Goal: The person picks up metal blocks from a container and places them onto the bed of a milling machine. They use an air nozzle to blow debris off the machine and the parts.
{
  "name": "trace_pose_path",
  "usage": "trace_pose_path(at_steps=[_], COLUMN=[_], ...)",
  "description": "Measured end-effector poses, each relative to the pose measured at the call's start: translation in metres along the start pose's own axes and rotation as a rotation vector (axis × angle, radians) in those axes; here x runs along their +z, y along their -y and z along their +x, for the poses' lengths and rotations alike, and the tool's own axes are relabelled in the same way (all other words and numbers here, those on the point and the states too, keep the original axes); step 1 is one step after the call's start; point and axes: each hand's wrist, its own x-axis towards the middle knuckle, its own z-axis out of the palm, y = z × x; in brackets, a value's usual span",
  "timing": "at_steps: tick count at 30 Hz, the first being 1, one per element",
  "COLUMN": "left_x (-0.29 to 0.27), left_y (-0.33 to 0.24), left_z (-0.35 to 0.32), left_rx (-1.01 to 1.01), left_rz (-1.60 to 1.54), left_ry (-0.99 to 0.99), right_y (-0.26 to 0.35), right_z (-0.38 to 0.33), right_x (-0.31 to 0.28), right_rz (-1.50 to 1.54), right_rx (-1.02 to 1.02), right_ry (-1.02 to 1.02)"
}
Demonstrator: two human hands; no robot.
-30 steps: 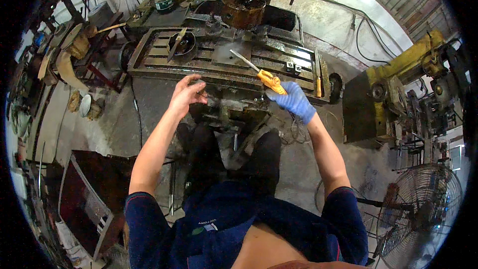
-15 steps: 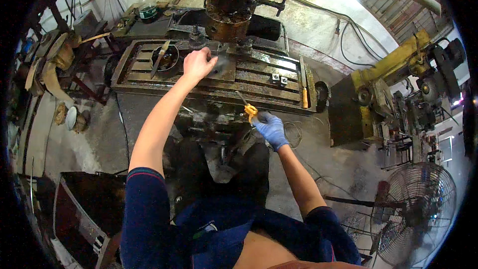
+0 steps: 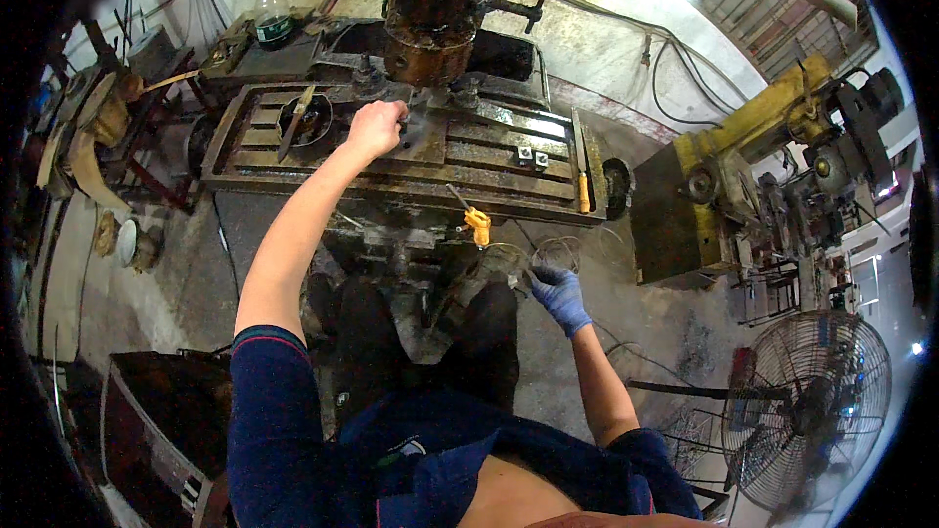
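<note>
My left hand (image 3: 379, 129), bare, is closed over the middle of the slotted machine table (image 3: 342, 168), below the spindle head (image 3: 430, 47). What its curled fingers hold, if anything, is hidden. Lower right, my right hand (image 3: 559, 301) wears a blue-grey glove with dark fingertips. Its fingers look loosely apart, with no held thing visible. A yellow air blow gun (image 3: 477, 223) with a dark nozzle hangs at the table's front edge, apart from the right hand. On the table's left side a round pan (image 3: 315, 135) of dark liquid carries a brush (image 3: 305, 100).
Two small dark blocks (image 3: 533, 157) and an orange-handled file (image 3: 584, 191) lie on the table's right part. A coiled hose (image 3: 558, 252) is on the floor. A large fan (image 3: 807, 411) stands at lower right, a yellow-green machine (image 3: 694, 196) at right, a plastic bottle (image 3: 272, 18) behind left.
My right hand has let go of the yellow blow gun and moved down and right. The gun now hangs alone. My left hand stays closed near the same spot on the table.
</note>
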Motion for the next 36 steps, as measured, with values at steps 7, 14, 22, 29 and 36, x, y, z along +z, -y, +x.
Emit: trace_pose_path(at_steps=[7,14,22,29,36], left_x=[0.024,0.032,0.037,0.036,0.042], left_y=[-0.01,-0.019,-0.004,-0.018,0.002], left_z=[0.02,0.021,0.022,0.029,0.021], left_rx=[-0.031,-0.17,-0.291,-0.298,-0.305], left_rz=[0.015,0.016,0.035,0.015,0.067], left_ry=[-0.086,-0.228,-0.256,-0.216,-0.246], right_y=[0.015,0.013,0.222,0.415,0.315], right_z=[-0.023,-0.021,0.052,0.054,0.038], right_x=[-0.015,-0.049,-0.176,-0.224,-0.157], right_rz=[-0.1,-0.296,-0.735,0.256,0.536], right_rx=[0.047,-0.109,-0.807,-1.282,-1.309], right_ry=[-0.008,-0.135,-0.602,-0.632,-0.314])
